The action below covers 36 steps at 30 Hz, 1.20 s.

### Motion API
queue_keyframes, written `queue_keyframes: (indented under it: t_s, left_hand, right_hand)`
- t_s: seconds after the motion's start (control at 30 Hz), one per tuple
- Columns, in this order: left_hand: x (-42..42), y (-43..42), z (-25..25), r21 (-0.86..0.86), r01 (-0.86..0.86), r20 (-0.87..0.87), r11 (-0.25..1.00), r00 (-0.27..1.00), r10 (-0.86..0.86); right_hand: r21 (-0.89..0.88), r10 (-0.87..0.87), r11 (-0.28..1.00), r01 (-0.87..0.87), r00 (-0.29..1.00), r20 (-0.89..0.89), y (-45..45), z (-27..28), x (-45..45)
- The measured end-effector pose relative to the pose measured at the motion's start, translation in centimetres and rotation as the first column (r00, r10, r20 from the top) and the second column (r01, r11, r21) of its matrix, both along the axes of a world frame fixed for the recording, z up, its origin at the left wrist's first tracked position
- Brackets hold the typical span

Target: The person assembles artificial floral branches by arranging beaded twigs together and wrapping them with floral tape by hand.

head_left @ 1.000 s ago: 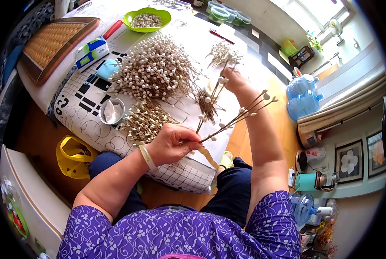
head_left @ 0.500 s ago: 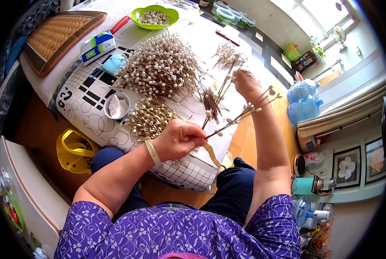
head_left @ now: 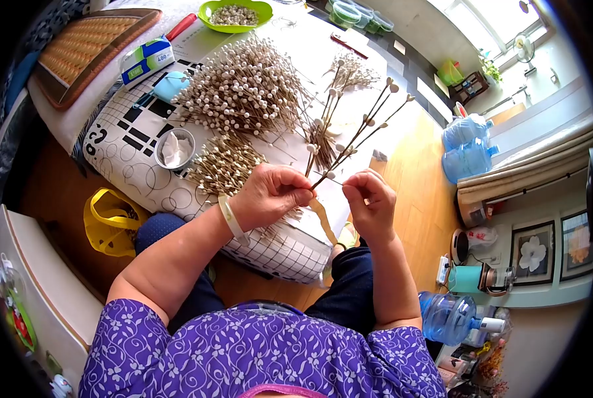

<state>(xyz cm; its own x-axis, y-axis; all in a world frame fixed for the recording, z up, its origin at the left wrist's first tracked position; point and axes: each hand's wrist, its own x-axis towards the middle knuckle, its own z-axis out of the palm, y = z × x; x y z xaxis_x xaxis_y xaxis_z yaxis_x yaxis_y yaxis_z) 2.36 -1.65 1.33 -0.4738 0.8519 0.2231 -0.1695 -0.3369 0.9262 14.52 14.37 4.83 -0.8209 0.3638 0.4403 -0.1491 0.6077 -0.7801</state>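
Observation:
Thumb and fingers of my left hand (head_left: pixel 270 196) pinch the lower end of a budded branch (head_left: pixel 357 138), whose brown stems fan up and to the right with pale oval buds. A strip of tan tape (head_left: pixel 322 220) hangs below those fingertips. Just right of the stem, my right hand (head_left: pixel 370 204) is closed in a pinch; whatever lies between its fingertips is too small to make out. Behind the branch rests a small bundle of brown stems (head_left: pixel 321 142). A bunch of stems with cream tips (head_left: pixel 220 162) lies beyond my left hand.
A large heap of white-budded stems (head_left: pixel 246 86) covers the table's middle. Around it are a white cup (head_left: pixel 175 148), a tissue pack (head_left: pixel 148 61), a green bowl (head_left: pixel 235 28) of buds and a red pen (head_left: pixel 349 46). A yellow bag (head_left: pixel 110 222) is at the lower left.
My right hand has come down and toward me, from beyond the branch to beside its lower end. The branch in my left hand now points more upright.

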Motion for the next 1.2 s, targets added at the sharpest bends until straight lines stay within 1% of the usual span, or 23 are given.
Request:
queue_keyframes:
  t_s: [0.07, 0.3, 0.37, 0.43, 0.5, 0.63, 0.7, 0.73, 0.83, 0.9, 0.97, 1.1, 1.13, 1.2]
  left_hand:
    - [-0.11, 0.11, -0.15, 0.015, -0.004, -0.04, 1.0, 0.999, 0.005]
    - [-0.15, -0.02, 0.17, 0.007, -0.006, -0.057, 1.0, 0.998, 0.006]
    - [-0.14, -0.08, 0.19, 0.03, 0.008, -0.004, 1.0, 1.0, -0.008]
    - [-0.18, -0.17, 0.23, 0.033, 0.016, 0.01, 0.999, 1.0, -0.016]
    - [-0.21, -0.22, 0.2, 0.037, 0.023, 0.024, 0.999, 0.999, -0.024]
    - [-0.15, -0.13, 0.06, 0.047, 0.034, 0.045, 0.998, 0.998, -0.036]
    - [-0.15, 0.0, 0.1, 0.052, 0.04, 0.04, 0.998, 0.998, -0.042]
    - [-0.17, 0.0, 0.1, 0.05, 0.046, 0.037, 0.998, 0.998, -0.047]
    - [-0.23, -0.03, -0.1, 0.028, 0.054, 0.018, 0.998, 0.998, -0.055]
    - [-0.28, 0.0, -0.18, 0.012, 0.055, -0.003, 0.998, 0.998, -0.055]
    - [-0.16, 0.06, -0.23, 0.046, 0.046, 0.057, 0.998, 0.997, -0.048]
    - [-0.18, -0.02, -0.15, 0.023, 0.047, 0.046, 0.999, 0.998, -0.048]
    - [-0.15, -0.08, 0.0, 0.028, 0.044, 0.046, 0.999, 0.998, -0.045]
    - [-0.18, -0.04, 0.14, 0.034, 0.043, 0.043, 0.998, 0.998, -0.045]
  right_hand:
    - [-0.004, 0.015, 1.0, -0.015, 1.0, -0.001, -0.2, -0.22, -0.3]
    - [0.024, 0.026, 0.999, -0.026, 0.999, 0.031, 0.11, -0.59, -0.6]
    - [0.016, 0.015, 1.0, -0.015, 1.0, 0.005, 0.07, -0.74, -0.71]
    - [0.008, 0.003, 1.0, -0.003, 1.0, -0.022, 0.11, -0.77, -0.7]
    - [0.015, 0.057, 0.998, -0.057, 0.998, 0.023, 0.21, -0.74, -0.57]
    - [0.013, 0.065, 0.998, -0.065, 0.997, 0.029, 0.34, -0.78, -0.37]
    - [-0.012, 0.057, 0.998, -0.057, 0.998, -0.035, 0.33, -0.74, -0.54]
    - [-0.012, 0.057, 0.998, -0.057, 0.998, -0.036, 0.3, -0.66, -0.69]
    - [0.019, 0.033, 0.999, -0.032, 0.998, -0.061, 0.27, -0.55, -0.86]
    - [0.085, 0.046, 0.995, -0.043, 0.999, -0.024, 0.36, -0.51, -0.91]
    - [0.112, 0.055, 0.992, -0.052, 0.998, -0.023, 0.31, -0.4, -0.78]
    - [0.172, 0.08, 0.982, -0.076, 0.997, -0.017, 0.19, -0.08, -0.48]
    - [0.172, 0.08, 0.982, -0.076, 0.997, -0.018, 0.16, -0.18, -0.47]
    - [0.116, 0.038, 0.993, -0.031, 0.998, -0.053, 0.12, -0.41, -0.56]
